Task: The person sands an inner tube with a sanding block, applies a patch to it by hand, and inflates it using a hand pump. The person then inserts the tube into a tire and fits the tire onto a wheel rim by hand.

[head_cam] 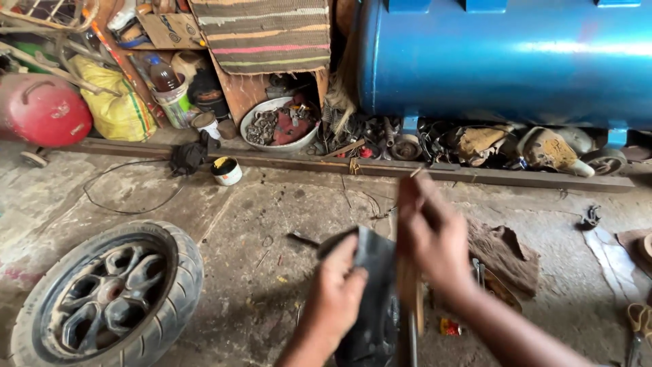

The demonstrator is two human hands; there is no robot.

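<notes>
- Head view: the person's left hand (pixel 337 292) grips a black rubber piece (pixel 372 292), likely a tyre inner tube, with the fingers curled over its left edge and the thumb pressed against it.
- The rubber piece hangs low in the middle of the frame, between both hands, above the concrete floor (pixel 272 224).
- The right hand (pixel 431 234) is blurred; it is closed around a thin stick-like tool (pixel 409 285) held just beside the rubber, but whether the tool touches it cannot be told.
- A scooter wheel (pixel 105 292) with a tyre lies flat at lower left, well apart from the hands.
- A brown rag (pixel 506 255) lies near the right forearm.
- A blue tank (pixel 502 58) stands behind, with a metal bowl of parts (pixel 282 126) and a small tin (pixel 227 170) along the back.
</notes>
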